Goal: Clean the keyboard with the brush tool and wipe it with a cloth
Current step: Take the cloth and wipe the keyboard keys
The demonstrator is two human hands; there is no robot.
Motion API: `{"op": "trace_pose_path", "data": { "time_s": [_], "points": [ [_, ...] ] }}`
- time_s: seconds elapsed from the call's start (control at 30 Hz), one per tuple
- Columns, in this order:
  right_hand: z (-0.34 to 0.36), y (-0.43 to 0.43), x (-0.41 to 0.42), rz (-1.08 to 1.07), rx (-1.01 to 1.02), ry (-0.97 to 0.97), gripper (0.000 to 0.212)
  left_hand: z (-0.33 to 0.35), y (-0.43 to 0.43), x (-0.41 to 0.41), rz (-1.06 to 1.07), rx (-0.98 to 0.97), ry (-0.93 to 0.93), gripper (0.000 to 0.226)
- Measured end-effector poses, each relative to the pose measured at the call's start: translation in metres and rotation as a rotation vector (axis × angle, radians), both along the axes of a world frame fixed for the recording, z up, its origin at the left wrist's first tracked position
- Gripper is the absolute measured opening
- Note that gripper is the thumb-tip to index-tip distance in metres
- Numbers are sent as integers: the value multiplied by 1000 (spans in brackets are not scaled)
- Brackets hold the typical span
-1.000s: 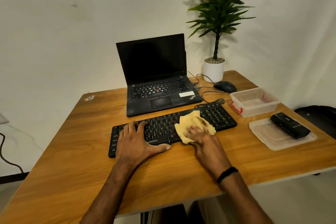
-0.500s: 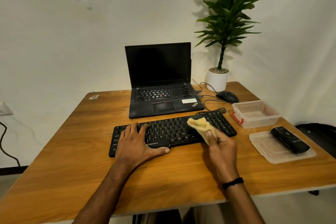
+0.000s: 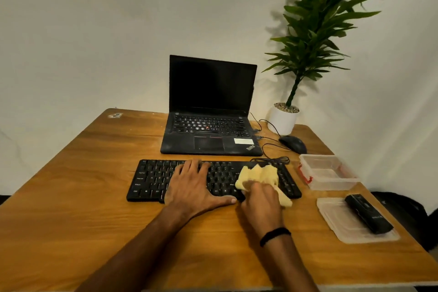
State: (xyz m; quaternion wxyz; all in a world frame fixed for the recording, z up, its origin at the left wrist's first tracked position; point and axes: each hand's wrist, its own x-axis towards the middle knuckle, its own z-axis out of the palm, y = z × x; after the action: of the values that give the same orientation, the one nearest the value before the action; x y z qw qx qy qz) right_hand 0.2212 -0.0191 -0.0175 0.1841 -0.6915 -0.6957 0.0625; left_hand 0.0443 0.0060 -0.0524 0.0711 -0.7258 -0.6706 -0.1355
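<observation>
Wiping step, by my read. Keyboard (image 3: 222, 180) sat low centre of frame on the bench (image 3: 94, 197), just in front of the laptop (image 3: 208, 130). Left hand (image 3: 192, 187) lay flat on the middle keys, fingers (image 3: 193, 167) straight and spread, pinning the board and gripping nothing. Right hand (image 3: 260, 204) was at the right end of the keys, bunched into the yellow cloth (image 3: 259, 174). Its fingertips were buried in fabric, so "clamped on the cloth" is my best guess.

Cloth was crumpled, mostly on the keys, with one corner trailing off the near edge.

Handling:
- Cloth: soft, light and shapeless. Take a fistful mid-cloth and keep a pad under the fingers.
- Keyboard: stiff and light, and likely to skate on the wood, so press it down from above.
- The cable (image 3: 272, 161) at its far right corner could snag.

Brush tool (image 3: 368, 213), I think, was the black block on the clear lid (image 3: 331, 227) at right of frame, well apart from both hands.
</observation>
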Motion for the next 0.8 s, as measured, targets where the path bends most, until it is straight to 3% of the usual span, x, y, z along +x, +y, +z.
{"op": "trace_pose_path", "data": {
  "time_s": [0.1,0.27,0.47,0.6,0.73,0.8],
  "points": [
    [6,6,0,-94,36,73,32,-1,3,-1,0,5,-5,131],
    [10,-2,-9,-45,-30,-110,26,0,3,-3,11,-5,-1,134],
    [10,-1,-9,-57,-72,-101,27,1,2,-3,2,-2,4,134],
    [6,2,0,-118,-31,45,33,3,2,-4,-12,0,7,135],
    [6,-10,-16,-45,-26,-15,27,2,2,-3,-5,-5,13,136],
    [12,-20,-8,16,-48,134,24,3,2,-4,-11,-5,4,136]
  ]
}}
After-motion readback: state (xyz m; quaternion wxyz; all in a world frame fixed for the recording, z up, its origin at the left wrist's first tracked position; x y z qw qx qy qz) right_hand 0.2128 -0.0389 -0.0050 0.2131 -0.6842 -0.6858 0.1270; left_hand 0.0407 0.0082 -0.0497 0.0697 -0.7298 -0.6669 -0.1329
